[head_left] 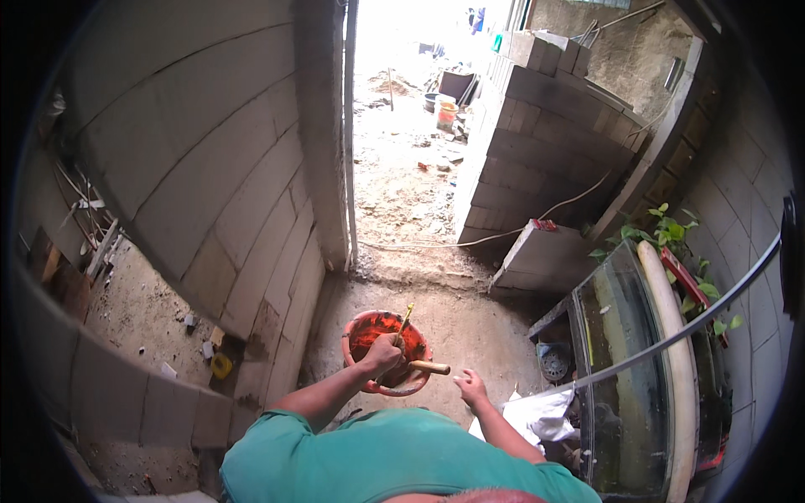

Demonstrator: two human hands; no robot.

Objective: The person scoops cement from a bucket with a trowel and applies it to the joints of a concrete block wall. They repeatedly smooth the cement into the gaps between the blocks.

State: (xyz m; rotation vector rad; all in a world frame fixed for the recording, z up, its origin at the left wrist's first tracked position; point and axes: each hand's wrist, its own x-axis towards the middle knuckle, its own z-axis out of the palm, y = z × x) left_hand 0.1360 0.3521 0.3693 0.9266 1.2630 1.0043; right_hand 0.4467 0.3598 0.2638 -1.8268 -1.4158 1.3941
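An orange-red bucket [349, 337] stands on the floor in front of me, its inside smeared with dark, wet-looking residue. Over it, my left hand [386, 354] is closed around a thin yellow stick-like thing [407, 315], which points up and away from me; its exact kind is unclear. Beside that hand, a light wooden tool handle [431, 367] sticks out over the bucket's right rim. The tool's other end is hidden or too dark to make out. To the right of the handle, my right hand [471, 387] hovers with its fingers apart and holds nothing.
Block walls [243, 168] rise at left, and a stepped block wall [545, 151] stands beyond the bright doorway's right side. A glass tank [620, 335] on a stand is at right, with a leafy plant [671, 228] behind it. White cloth [537, 417] lies near my right forearm.
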